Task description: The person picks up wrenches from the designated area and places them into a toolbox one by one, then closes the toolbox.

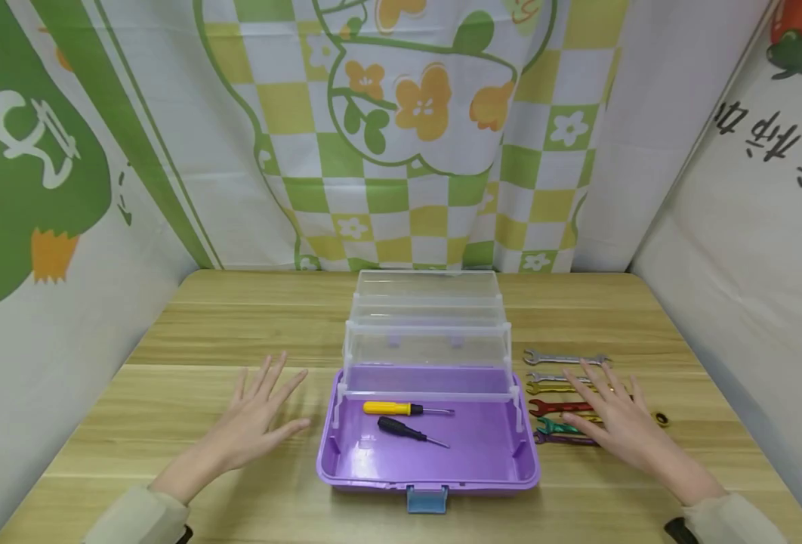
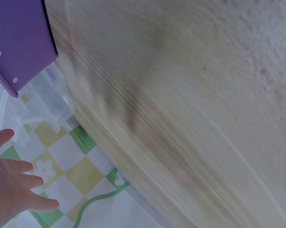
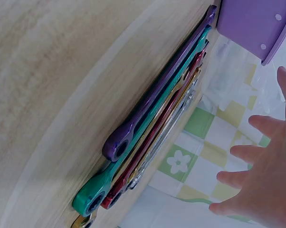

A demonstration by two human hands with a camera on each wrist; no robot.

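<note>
A purple toolbox point(image 1: 428, 462) stands open at the middle of the table, its clear tiered trays point(image 1: 428, 310) raised toward the back. Inside on its floor lie a yellow screwdriver point(image 1: 390, 409) and a black screwdriver point(image 1: 401, 429). To the left of the box, my left hand point(image 1: 254, 419) is spread, holding nothing. On the other side my right hand point(image 1: 621, 423), fingers spread too, hovers over a row of wrenches. These include a silver wrench point(image 1: 564, 359), a red wrench point(image 1: 557, 408), a green wrench point(image 3: 147, 123) and a purple wrench point(image 3: 162, 88). My right hand partly hides them in the head view.
The wood-grain table point(image 1: 238, 317) reaches back to a checked green and yellow curtain point(image 1: 428, 189). White printed cloth hangs along the left and right sides. A blue latch point(image 1: 427, 500) sticks out from the toolbox's front edge.
</note>
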